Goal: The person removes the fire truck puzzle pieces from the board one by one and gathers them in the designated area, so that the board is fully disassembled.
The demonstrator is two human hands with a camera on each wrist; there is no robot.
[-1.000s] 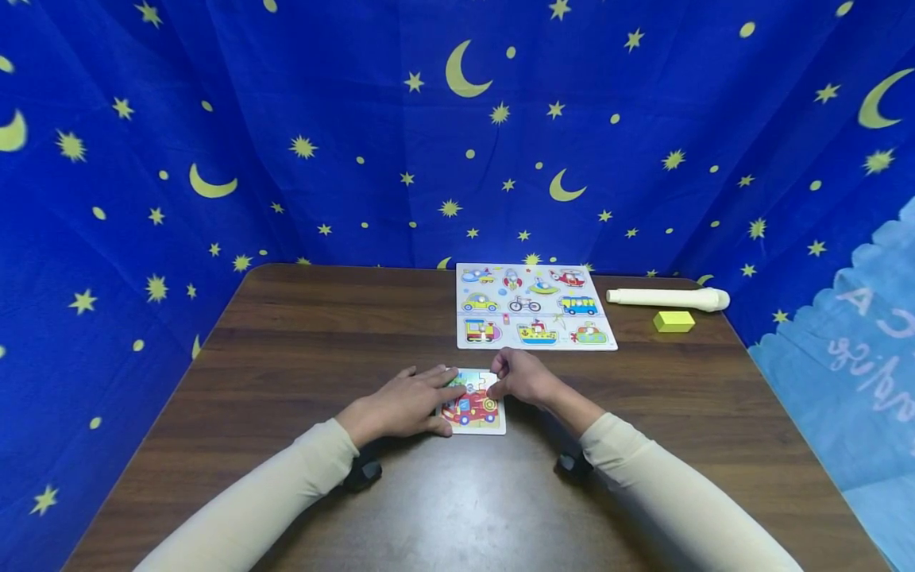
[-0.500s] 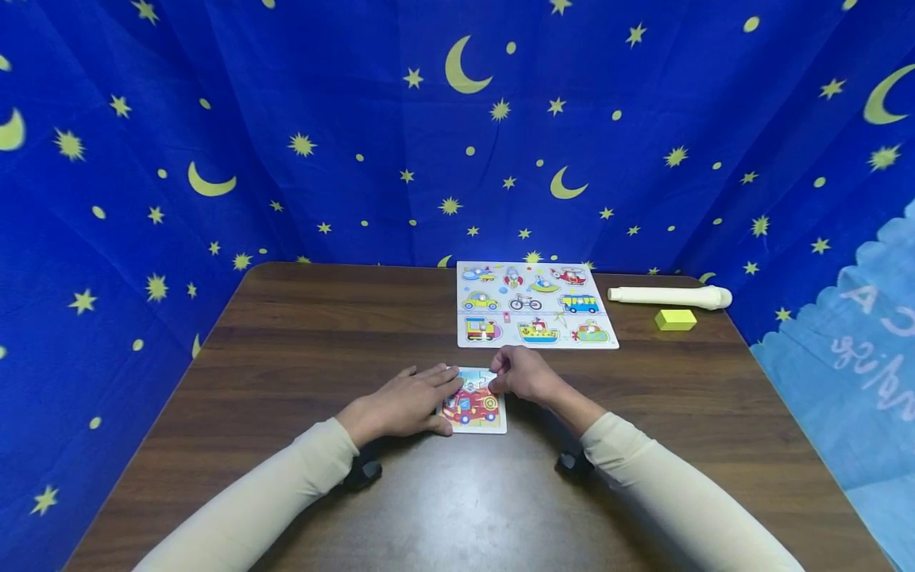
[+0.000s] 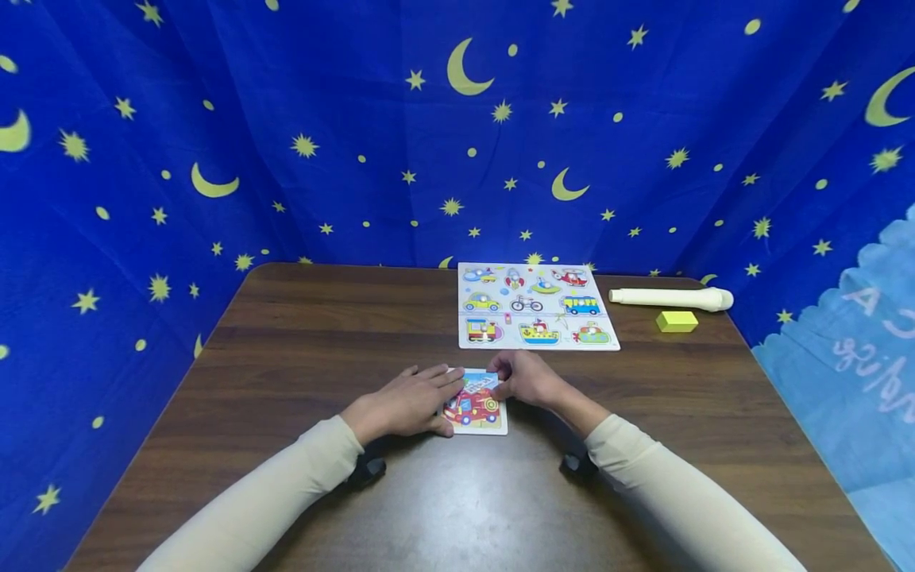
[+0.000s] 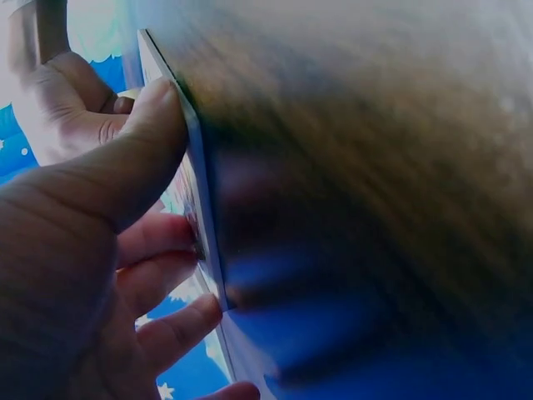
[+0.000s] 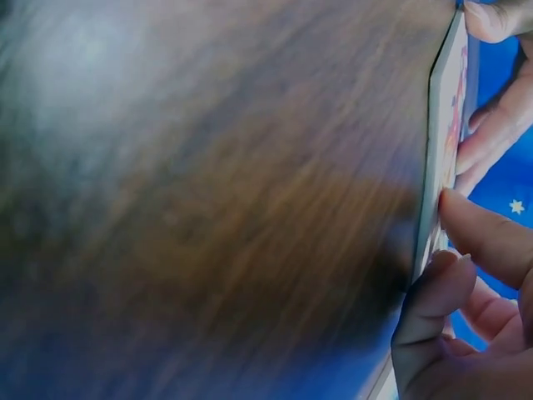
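A small square jigsaw puzzle in a pale frame lies on the table, showing a red fire engine. My left hand rests over its left side, fingers spread and fairly straight; in the left wrist view the thumb lies along the near edge. At the upper right corner, my right hand has bent fingers and pinches a blue jigsaw piece with a white ladder on it. The right fingertips partly cover that piece. In the right wrist view the right thumb and a finger touch the puzzle board.
Behind the puzzle lies a larger board with vehicle pictures. To its right are a cream microphone-shaped stick and a yellow block. A blue curtain with moons and stars hangs beyond the dark wooden table.
The puzzle's upper part, which showed pale recesses with outlines, now shows the blue ladder piece. My left index finger has drawn back slightly; my right hand has barely shifted.
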